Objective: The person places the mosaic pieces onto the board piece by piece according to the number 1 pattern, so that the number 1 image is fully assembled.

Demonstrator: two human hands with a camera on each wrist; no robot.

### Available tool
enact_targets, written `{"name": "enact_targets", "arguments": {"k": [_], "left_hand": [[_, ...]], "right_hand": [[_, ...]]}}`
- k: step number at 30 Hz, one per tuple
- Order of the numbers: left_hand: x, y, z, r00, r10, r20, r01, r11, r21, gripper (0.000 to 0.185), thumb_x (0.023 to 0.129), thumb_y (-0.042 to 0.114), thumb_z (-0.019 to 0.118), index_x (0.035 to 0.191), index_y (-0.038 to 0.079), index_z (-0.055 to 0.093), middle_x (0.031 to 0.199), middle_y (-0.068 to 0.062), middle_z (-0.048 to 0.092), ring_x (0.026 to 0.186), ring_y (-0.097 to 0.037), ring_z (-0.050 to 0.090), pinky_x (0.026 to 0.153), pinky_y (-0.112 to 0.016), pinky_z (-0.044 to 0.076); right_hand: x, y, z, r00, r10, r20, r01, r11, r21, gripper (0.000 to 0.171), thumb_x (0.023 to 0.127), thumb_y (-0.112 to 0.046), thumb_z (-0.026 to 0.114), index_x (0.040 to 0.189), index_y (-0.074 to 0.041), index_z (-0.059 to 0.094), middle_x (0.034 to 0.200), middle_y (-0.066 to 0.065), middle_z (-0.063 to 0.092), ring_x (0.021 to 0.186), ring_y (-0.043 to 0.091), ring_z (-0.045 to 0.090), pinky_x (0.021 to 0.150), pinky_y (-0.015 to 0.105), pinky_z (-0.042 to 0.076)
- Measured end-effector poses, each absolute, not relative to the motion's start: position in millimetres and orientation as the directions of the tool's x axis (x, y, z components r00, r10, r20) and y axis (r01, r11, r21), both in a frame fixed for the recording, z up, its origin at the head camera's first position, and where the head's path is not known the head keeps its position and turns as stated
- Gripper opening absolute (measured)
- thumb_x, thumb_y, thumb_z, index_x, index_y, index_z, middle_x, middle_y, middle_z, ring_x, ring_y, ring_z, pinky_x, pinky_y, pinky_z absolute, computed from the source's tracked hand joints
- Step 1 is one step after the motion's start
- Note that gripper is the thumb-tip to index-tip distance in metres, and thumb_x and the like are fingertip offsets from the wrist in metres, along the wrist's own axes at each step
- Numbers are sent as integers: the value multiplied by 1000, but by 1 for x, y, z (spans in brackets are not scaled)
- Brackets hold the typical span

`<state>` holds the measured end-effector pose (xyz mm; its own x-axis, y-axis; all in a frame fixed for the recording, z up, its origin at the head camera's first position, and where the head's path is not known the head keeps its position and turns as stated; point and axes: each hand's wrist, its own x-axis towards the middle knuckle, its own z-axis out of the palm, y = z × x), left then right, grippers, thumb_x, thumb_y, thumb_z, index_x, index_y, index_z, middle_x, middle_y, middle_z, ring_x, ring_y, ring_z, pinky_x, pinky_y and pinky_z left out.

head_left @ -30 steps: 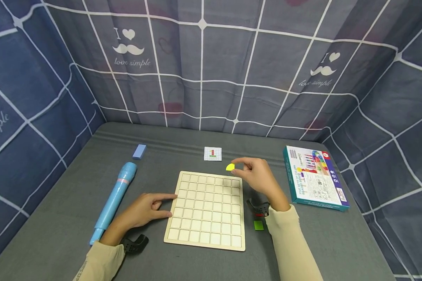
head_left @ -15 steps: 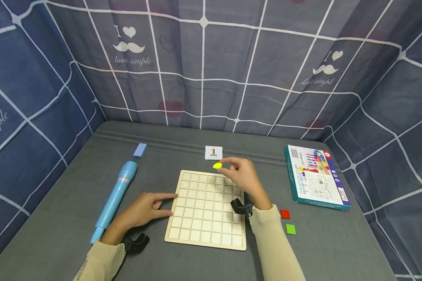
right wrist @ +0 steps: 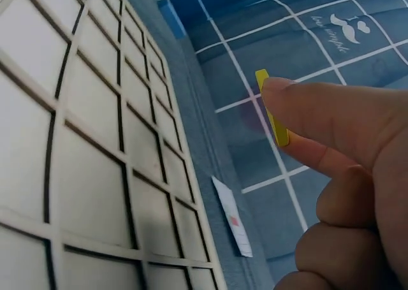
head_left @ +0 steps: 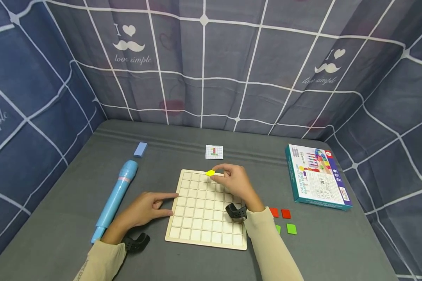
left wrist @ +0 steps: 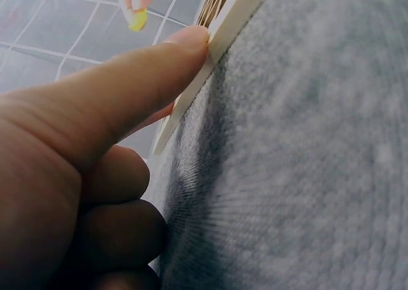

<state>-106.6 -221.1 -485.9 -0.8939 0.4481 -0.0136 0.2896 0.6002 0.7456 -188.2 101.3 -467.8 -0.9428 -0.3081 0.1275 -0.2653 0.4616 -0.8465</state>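
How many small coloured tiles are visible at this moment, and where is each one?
5. A yellow tile pinched in the right hand over the board's far edge; two red tiles and two green tiles right of the board. The sleeve may hide more.

Two hands are in view: the left hand (head_left: 144,208) at lower left of centre and the right hand (head_left: 233,183) at centre. One wooden grid board (head_left: 200,218) lies in the lower middle. One yellow tile (head_left: 210,173) shows above the board's top edge. Lower right of the board lie two red tiles (head_left: 285,213) and two green tiles (head_left: 291,228), one green partly hidden by a sleeve. One pattern card (head_left: 214,152) sits at upper centre. One blue microphone (head_left: 116,197) and one blue block (head_left: 140,149) lie at left. One printed box (head_left: 316,175) lies at right.
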Motion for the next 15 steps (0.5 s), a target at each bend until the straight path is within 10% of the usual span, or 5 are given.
{"name": "enact_targets", "arguments": {"k": [15], "left_hand": [[-108, -218, -487, -896, 443, -32, 281, 621, 732, 53, 87, 33, 82, 137, 23, 68, 57, 15, 30, 49, -1, 24, 49, -20, 28]], "right_hand": [[-182, 85, -490, -897, -427, 114, -366, 574, -732, 27, 90, -30, 82, 112, -16, 78, 53, -8, 40, 45, 6, 31, 48, 24, 31]]}}
